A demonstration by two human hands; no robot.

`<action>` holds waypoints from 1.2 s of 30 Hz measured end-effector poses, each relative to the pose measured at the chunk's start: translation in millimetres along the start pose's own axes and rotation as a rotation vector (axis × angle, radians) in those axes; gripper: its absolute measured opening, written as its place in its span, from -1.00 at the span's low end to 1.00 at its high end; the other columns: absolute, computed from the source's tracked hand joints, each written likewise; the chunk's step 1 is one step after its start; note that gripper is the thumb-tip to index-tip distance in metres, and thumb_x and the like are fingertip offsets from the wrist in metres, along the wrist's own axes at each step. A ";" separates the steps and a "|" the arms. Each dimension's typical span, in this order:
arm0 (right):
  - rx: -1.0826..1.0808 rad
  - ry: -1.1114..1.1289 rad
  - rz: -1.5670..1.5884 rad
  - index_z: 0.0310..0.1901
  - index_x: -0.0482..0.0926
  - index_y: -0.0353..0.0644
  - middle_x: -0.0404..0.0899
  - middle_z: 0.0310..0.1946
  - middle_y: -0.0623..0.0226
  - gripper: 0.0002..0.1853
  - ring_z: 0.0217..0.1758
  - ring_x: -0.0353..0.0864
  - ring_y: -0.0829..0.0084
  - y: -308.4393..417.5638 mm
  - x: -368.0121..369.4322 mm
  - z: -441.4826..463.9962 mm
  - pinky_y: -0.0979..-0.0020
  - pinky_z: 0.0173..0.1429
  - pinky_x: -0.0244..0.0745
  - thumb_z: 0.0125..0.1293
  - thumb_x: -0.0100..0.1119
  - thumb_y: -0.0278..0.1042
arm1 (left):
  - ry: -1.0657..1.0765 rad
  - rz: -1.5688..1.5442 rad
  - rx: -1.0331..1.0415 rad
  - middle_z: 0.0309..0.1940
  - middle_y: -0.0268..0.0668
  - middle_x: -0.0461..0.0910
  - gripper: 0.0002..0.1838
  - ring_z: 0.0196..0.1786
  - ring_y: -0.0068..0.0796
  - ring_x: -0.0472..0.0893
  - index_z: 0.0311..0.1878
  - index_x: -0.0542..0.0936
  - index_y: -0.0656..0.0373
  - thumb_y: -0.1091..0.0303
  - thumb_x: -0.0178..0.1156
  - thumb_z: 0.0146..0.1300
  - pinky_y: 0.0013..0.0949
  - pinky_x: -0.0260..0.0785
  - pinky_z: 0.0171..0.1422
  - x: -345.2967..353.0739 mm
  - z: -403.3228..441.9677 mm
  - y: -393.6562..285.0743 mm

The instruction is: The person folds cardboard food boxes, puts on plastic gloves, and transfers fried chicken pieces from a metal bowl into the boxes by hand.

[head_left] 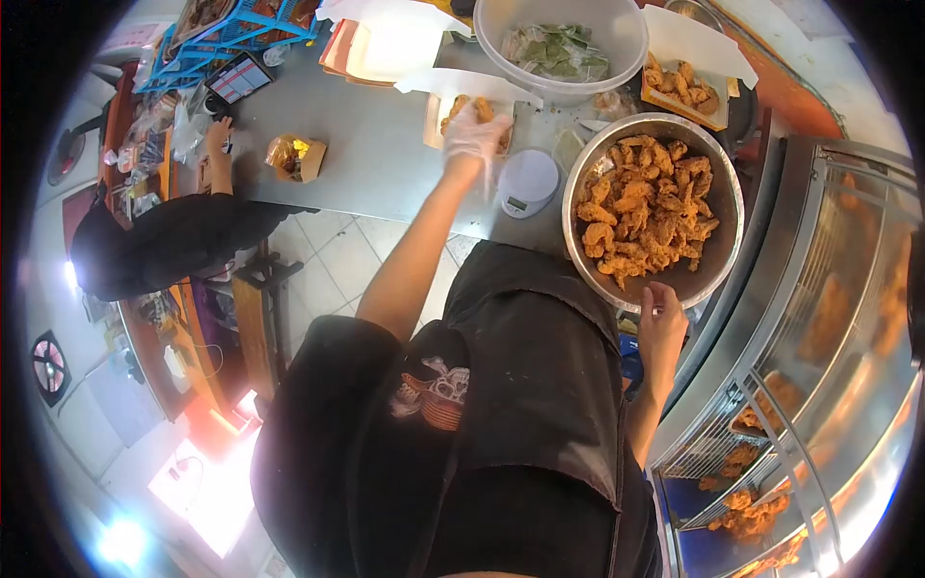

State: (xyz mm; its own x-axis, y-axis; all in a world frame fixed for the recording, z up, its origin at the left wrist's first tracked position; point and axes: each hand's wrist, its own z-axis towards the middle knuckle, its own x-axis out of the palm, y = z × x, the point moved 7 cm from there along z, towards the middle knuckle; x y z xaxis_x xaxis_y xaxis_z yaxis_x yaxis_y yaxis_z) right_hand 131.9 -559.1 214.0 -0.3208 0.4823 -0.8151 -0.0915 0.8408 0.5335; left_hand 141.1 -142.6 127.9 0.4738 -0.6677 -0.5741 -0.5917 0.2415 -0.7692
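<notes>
My left hand (472, 137): gloved, over chicken (456, 109) in the box (433, 125).
My right hand (662, 323): bare, at the steel bowl (718, 255).
Scale (531, 179): between box and bowl.

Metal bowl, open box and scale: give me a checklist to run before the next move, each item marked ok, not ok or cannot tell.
1. Left hand gloved: ok, a clear glove shows.
2. Right hand gloved for touching food: not ok, it looks bare, by the near rim of the metal bowl.
3. Fried chicken within reach: ok, plenty in the bowl.
4. Box under the left hand open: ok, its lid stands back.
5. Scale reading: cannot tell, the display is too small to read.
6. Left hand's grip on a piece: cannot tell, the fingers hide it.
</notes>
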 end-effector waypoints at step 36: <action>0.326 -0.559 0.187 -0.08 0.67 -0.30 0.65 -0.20 0.12 -0.81 -0.14 0.65 0.20 -2.5 21.8 -36.0 0.25 -0.01 0.51 0.39 0.26 -0.38 | -0.308 0.526 0.343 -0.14 -0.01 0.71 -0.73 -0.08 -0.04 0.70 -0.03 0.63 0.21 0.35 -0.03 0.43 -0.04 0.50 -0.01 -191.8 142.0 -38.1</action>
State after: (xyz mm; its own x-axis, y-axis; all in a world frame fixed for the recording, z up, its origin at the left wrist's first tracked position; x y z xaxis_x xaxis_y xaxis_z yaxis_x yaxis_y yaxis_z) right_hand 91.2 -559.6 203.0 0.2407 0.6078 -0.7567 0.2357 0.7197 0.6531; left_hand 165.3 76.3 227.5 0.3744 -0.1835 -0.9089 -0.5776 0.7207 -0.3834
